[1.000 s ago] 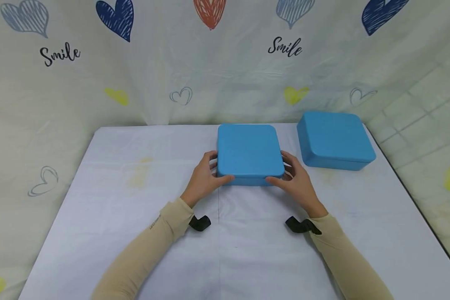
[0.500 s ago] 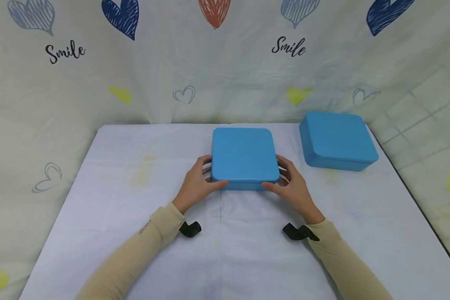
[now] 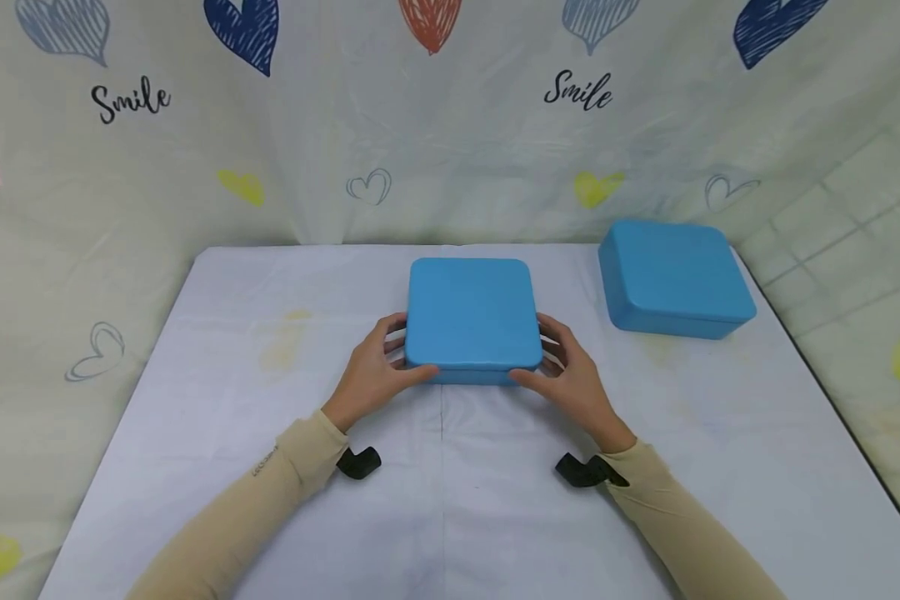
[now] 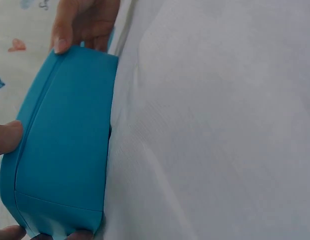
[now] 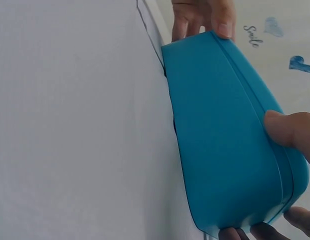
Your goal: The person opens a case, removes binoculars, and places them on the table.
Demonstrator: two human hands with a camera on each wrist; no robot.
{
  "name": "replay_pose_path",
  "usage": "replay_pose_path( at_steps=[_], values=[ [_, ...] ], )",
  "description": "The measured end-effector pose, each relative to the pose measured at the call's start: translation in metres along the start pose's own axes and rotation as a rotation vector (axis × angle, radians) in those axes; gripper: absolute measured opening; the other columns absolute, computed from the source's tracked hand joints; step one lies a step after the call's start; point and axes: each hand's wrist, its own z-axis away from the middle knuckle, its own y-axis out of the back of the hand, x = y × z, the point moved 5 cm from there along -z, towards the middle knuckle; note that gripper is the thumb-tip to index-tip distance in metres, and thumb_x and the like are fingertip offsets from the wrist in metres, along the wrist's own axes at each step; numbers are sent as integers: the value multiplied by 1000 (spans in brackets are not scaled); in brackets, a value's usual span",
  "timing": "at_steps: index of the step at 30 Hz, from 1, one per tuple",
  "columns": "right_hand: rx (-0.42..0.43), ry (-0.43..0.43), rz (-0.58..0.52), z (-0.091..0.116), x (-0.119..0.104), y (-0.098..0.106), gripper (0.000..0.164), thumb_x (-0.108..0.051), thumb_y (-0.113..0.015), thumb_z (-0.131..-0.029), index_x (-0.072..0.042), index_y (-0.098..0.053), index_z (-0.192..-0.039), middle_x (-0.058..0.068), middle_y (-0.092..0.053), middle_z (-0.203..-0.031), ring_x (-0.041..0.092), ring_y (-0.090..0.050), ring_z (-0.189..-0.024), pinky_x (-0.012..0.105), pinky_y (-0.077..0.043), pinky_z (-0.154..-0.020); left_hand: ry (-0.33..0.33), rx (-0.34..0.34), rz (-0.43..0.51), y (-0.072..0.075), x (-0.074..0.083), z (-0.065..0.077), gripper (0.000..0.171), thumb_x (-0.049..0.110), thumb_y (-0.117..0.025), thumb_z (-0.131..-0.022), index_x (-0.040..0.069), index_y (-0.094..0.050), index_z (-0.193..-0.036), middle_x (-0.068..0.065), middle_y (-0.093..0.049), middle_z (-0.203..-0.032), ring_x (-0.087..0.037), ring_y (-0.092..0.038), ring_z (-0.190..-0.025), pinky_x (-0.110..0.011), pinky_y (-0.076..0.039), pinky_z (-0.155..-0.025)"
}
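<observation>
Shifted left: one rounded-rectangular blue box (image 3: 472, 317), my half-curled left hand (image 3: 369, 375) and right hand (image 3: 572, 385) gripping it; matching box (image 3: 678, 271) farther off.

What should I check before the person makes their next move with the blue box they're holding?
1. Left hand on the held box: ok, thumb on the front, fingers against the side.
2. Right hand: ok, same hold on the opposite side.
3. Lid: ok, looks closed.
4. Space from the other box: ok, a gap separates them.
5. Box fully resting on the table: cannot tell.
6. Contents: cannot tell, the box is closed.
</observation>
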Motion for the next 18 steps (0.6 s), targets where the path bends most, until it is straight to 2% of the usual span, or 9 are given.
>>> replay_pose_path(
  at_steps=[8, 18],
  values=[
    [-12, 22, -10, 0, -7, -17, 92, -23, -86, -86, -24, -32, -161, 8, -38, -166, 35, -46, -149, 53, -44, -117, -2, -2, 20, 18, -5, 11, 97, 34, -90, -80, 23, -34, -158, -4, -39, -163, -33, -53, -145, -46, -53, -108],
    [-26, 65, -30, 2, -18, -39, 90, -18, -87, -85, -22, -37, -159, 10, -40, -165, 36, -49, -147, 48, -46, -116, 7, 12, -4, 43, -19, 26, 98, 37, -91, -79, 26, -35, -159, -5, -38, -164, -33, -52, -146, -44, -54, -108]
  ],
)
